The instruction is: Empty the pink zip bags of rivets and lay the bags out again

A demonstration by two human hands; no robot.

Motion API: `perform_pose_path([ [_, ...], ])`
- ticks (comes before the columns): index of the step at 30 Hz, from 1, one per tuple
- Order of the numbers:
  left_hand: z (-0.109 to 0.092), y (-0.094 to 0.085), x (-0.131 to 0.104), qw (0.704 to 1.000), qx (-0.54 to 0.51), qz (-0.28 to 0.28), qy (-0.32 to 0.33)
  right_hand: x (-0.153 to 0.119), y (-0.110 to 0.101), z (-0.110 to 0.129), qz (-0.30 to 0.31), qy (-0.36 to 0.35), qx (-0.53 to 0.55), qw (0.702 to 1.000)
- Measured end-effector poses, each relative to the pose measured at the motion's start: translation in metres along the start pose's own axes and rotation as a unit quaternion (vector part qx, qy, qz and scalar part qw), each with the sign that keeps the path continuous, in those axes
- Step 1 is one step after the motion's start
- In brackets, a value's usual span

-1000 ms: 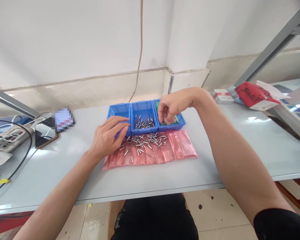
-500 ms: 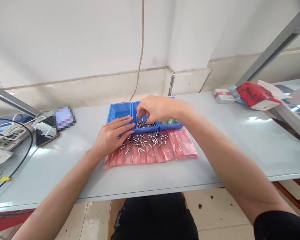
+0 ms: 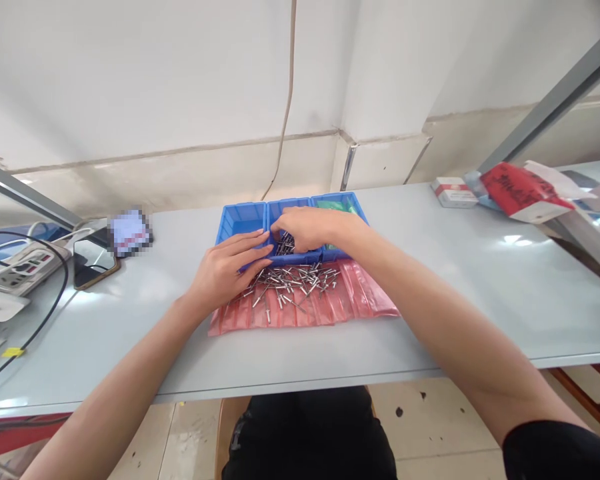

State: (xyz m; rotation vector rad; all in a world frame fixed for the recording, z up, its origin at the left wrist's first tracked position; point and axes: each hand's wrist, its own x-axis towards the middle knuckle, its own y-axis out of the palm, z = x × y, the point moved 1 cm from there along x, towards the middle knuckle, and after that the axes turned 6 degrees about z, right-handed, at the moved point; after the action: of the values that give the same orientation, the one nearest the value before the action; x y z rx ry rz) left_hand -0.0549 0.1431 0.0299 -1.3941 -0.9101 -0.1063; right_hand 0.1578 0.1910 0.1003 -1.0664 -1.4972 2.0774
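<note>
Three blue plastic bins stand joined in a row. My right hand [image 3: 307,227] reaches into the middle bin [image 3: 307,257], its fingers curled down around some of the pop rivets [image 3: 285,245] there; the fingertips are partly hidden. My left hand [image 3: 230,263] lies with outstretched fingers over the front edge of the left bin [image 3: 243,212], gripping nothing. Green packets [image 3: 336,207] show in the right bin [image 3: 356,200]. In front of the bins, a heap of loose silver pop rivets [image 3: 300,279] lies spread on pink plastic bags [image 3: 357,293].
On the left of the table [image 3: 280,360] are a phone [image 3: 94,261], a blurred-out device [image 3: 130,232] and a power strip [image 3: 27,270] with cables. A small white-and-red box [image 3: 454,192] and a red package [image 3: 523,190] lie at the right. A wall rises behind.
My right hand has dipped lower into the middle bin, its fingers deeper among the rivets. The left hand stays at the left bin's edge. The view has shifted slightly.
</note>
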Motion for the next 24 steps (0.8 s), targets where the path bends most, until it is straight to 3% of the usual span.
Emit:
perform_pose_path([
  [5,0.0,0.0,0.0,1.0,-0.002,0.004,-0.003,0.008,0.008,0.003,-0.027,0.023,-0.027,0.999],
  [11,-0.001,-0.001,0.0,0.999,0.034,0.005,-0.001,0.009,0.009,0.001,-0.053,-0.011,-0.015,0.998],
  [15,-0.006,-0.009,-0.001,0.999,0.05,0.014,-0.016,0.0,0.0,-0.007,-0.034,-0.052,0.028,0.998],
  [21,-0.008,-0.019,-0.001,0.997,0.046,-0.024,-0.062,-0.022,-0.024,-0.013,-0.097,-0.093,0.104,0.986],
  [24,-0.008,-0.017,-0.001,0.997,0.043,-0.017,-0.068,-0.04,-0.033,-0.006,-0.091,-0.09,0.107,0.986],
])
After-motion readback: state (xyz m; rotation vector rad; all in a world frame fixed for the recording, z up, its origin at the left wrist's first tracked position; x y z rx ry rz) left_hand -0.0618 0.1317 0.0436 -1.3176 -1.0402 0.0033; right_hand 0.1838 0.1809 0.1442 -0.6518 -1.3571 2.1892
